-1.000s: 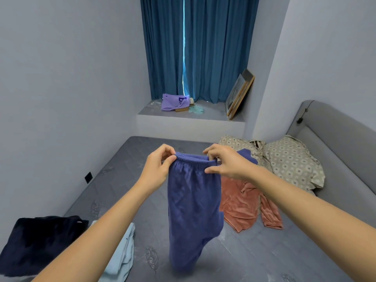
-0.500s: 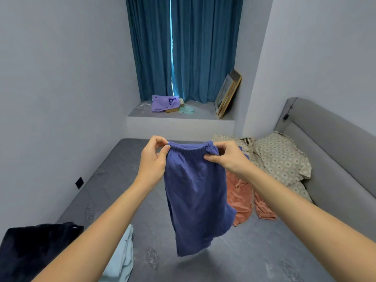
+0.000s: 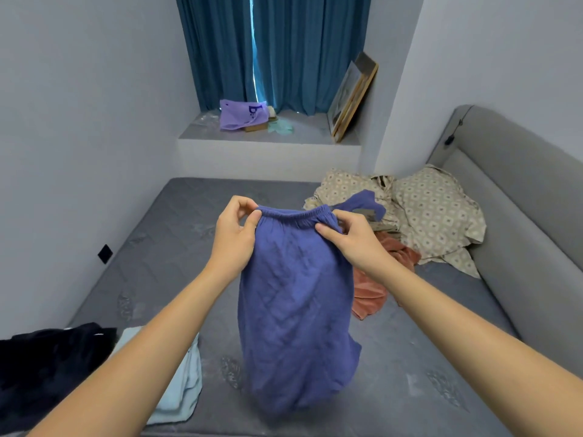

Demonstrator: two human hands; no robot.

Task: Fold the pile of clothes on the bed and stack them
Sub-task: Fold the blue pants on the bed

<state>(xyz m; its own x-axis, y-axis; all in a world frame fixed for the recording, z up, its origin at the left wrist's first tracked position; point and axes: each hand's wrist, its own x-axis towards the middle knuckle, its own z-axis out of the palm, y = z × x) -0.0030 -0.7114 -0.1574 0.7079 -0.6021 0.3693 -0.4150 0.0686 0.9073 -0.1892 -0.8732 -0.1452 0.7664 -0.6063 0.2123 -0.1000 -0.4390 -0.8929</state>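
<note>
Blue shorts (image 3: pixel 296 313) hide most salmon garment (image 3: pixel 372 291).

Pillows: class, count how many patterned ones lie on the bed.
2. One pillow leans by the headboard on the right; the other pillow lies left of it, near the far wall, partly behind clothes. More may be hidden beneath.

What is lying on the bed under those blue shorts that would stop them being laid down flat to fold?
Nothing visible. Both the left hand and the right hand pinch the waistband of the blue shorts, which hang over bare grey mattress. The pale blue garment lies to the left, the rust-coloured cloth to the right, both off to the sides.
</note>
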